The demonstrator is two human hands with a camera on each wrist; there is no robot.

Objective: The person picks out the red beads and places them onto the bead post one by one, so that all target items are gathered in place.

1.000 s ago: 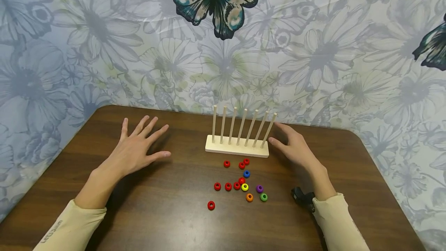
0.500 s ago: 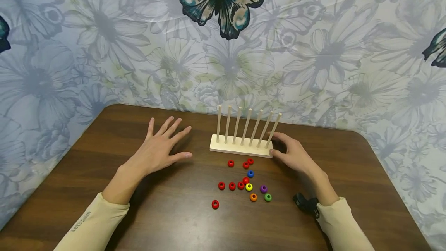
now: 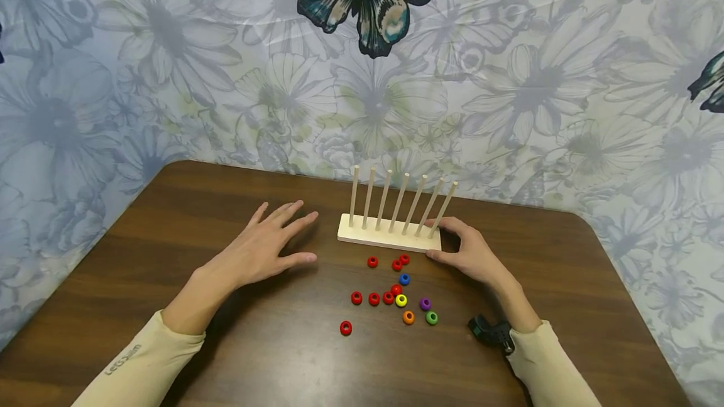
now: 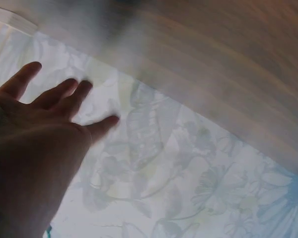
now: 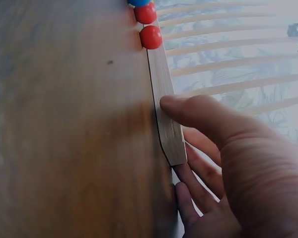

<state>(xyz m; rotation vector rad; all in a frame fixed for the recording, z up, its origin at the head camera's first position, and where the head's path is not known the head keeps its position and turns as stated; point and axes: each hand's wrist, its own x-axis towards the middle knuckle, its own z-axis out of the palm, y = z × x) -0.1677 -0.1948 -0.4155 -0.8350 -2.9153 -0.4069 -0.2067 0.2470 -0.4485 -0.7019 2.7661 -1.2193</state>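
A pale wooden peg stand (image 3: 376,239) with several upright pegs is at the back of the table. My right hand (image 3: 474,250) grips its right end; in the right wrist view the thumb (image 5: 188,108) presses the front edge of the base (image 5: 166,94) and the other fingers lie behind it. My left hand (image 3: 257,247) hovers left of the stand with fingers spread, holding nothing. In front of the stand lie several red beads (image 3: 374,299), plus a blue bead (image 3: 404,279), a yellow bead (image 3: 401,301), a purple bead (image 3: 425,304), an orange bead (image 3: 408,318) and a green bead (image 3: 432,318).
The brown wooden table (image 3: 271,357) ends at a floral cloth wall (image 3: 373,105) just behind the stand. A black wrist device (image 3: 489,333) is worn on the right wrist. One red bead (image 3: 345,328) lies nearer the front than the others.
My right hand has moved in from beside the stand and taken hold of its right end. My left hand has moved right, closer to the stand's left end. The beads keep their arrangement.
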